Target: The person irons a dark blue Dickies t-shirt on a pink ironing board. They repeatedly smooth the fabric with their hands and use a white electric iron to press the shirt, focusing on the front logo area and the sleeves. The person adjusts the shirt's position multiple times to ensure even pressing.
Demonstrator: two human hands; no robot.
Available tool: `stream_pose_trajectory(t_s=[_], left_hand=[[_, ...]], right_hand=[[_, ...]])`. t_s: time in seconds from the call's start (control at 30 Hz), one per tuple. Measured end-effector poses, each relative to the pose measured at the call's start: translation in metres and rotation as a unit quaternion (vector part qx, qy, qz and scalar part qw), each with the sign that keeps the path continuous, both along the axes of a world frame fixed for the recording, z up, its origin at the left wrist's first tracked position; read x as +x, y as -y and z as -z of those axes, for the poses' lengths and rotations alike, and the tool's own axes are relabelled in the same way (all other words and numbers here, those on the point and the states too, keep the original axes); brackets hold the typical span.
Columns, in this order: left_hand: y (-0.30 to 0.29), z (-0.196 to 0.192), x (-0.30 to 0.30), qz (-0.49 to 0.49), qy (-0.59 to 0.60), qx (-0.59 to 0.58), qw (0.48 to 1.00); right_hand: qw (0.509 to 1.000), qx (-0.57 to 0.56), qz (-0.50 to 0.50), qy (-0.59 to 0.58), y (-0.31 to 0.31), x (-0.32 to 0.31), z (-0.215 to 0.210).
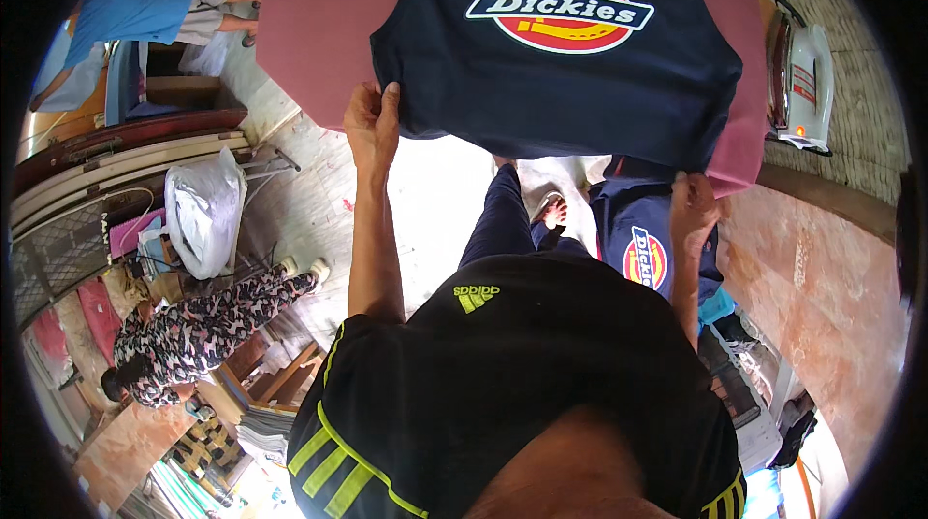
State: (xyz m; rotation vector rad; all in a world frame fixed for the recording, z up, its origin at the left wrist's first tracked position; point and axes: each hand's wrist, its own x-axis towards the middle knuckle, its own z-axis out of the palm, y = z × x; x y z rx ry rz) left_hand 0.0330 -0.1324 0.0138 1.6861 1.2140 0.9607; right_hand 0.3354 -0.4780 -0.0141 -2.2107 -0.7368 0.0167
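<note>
Navy fabric fills the top of the view: one dark blue shirt with a red-and-yellow oval badge, spread flat on a pink ironing pad. Two hands on it, both the person's own. Left hand grips the shirt's lower left hem, fingers curled over the edge, thumb side up. Right hand pinches the lower right corner where navy cloth meets the pad's pink edge; fingers closed, though part of the grasp is hidden by the fabric.

Counted: one spread shirt, one second navy garment with the same oval badge, hanging or piled below the pad by the right forearm. One white iron standing at the right end of the pad, well apart from both hands. One white plastic bag on the floor at left. Two other people: one in a patterned outfit sitting low at left, one in a blue top at upper left, both well away from the pad.

Person's own black shirt with yellow stripes blocks the lower middle of the view. Floor beyond is pale tile; a reddish counter runs down the right.
</note>
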Motion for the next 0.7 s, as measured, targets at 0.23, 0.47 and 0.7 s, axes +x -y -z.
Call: stream_pose_trajectory(t_s=[0.23,0.47,0.7], left_hand=[[-0.009,-0.019,-0.008,0.006,-0.010,-0.013,1.000],[0.013,-0.003,-0.022,0.010,-0.050,-0.020,0.999],[0.007,-0.003,-0.038,0.034,-0.045,0.008,0.998]], right_hand=[[0.990,0.047,-0.052,-0.122,0.056,0.067,0.005],[0.965,0.125,0.020,-0.228,0.050,0.061,0.029],[0.958,0.140,-0.023,-0.251,0.080,0.092,0.042]])
